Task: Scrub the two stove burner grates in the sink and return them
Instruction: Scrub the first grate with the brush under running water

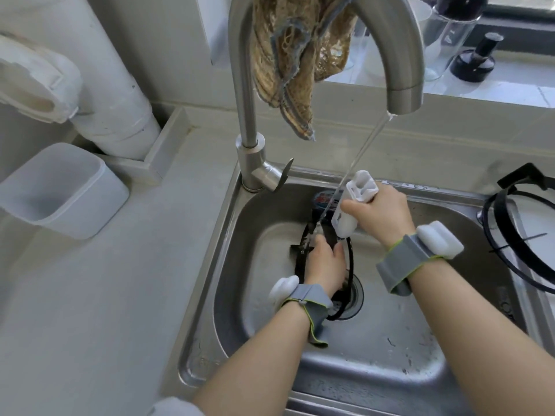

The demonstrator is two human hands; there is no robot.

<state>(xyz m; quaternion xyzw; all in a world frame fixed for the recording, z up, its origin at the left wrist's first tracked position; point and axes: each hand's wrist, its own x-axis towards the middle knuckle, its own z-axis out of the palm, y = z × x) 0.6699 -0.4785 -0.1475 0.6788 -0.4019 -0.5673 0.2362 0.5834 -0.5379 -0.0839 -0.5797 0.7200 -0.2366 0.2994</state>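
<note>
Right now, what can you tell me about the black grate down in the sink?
The grate is a thin black ring of what looks like metal, with short prongs, wet and glossy. It stands tilted on edge in the sink, its lower end over the drain. The left hand grips its upper part and hides much of it. Tap water falls on its top, where the white brush in the right hand appears to touch it.

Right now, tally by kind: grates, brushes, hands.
Black ring-shaped metal burner grates: 2 (one in the steel sink, one right of it)
White plastic-handled scrub brush: 1
Hands: 2 (left hand, right hand)
Total: 5
</note>
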